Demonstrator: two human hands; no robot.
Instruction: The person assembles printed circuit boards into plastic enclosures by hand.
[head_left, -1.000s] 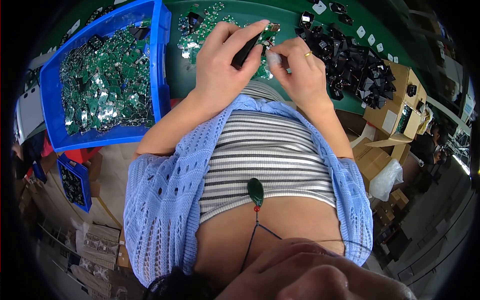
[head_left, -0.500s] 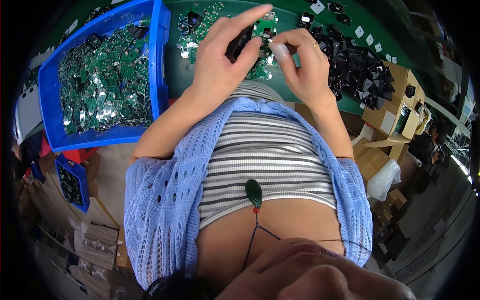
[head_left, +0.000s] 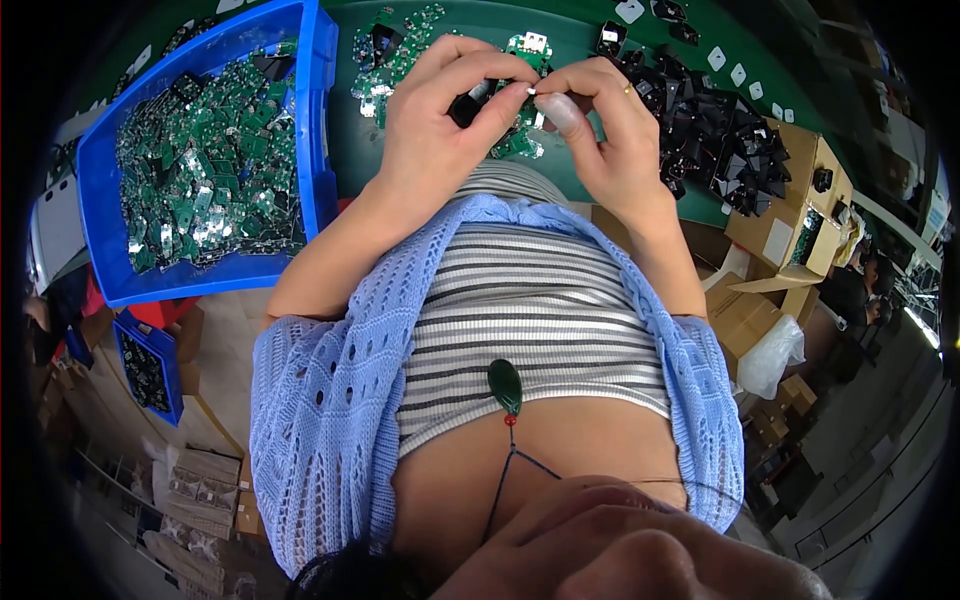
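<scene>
A person in a light blue openwork knit cardigan point(head_left: 330, 400) and a grey, white and black striped ribbed top point(head_left: 535, 300) brings both hands together over a dark green counter point(head_left: 350, 160). The left hand point(head_left: 430, 135) pinches a tiny white piece point(head_left: 531, 91) between thumb and forefinger, while the right hand point(head_left: 620, 145), wearing a gold-coloured ring point(head_left: 628, 89), has its thumb and forefinger drawn close at the same spot; the detail is too small to tell whether they grip it too. A pale, translucent covering point(head_left: 562, 112) wraps the right thumb. A black, glossy casing point(head_left: 467, 108), partly hidden, shows between the left hand's curled forefinger and thumb, and a green circuit board with a white block on it point(head_left: 530, 45) lies just beyond the fingertips. At left, a large blue plastic bin point(head_left: 322, 130) is heaped with green circuit boards point(head_left: 205, 165); more boards point(head_left: 398, 55) are scattered on the counter between bin and hands. At right, near the right hand, sits a pile of angular black plastic parts point(head_left: 715, 130), with a brown cardboard box point(head_left: 780, 185) beside it and small white square pieces point(head_left: 738, 75) dotted along the far side
</scene>
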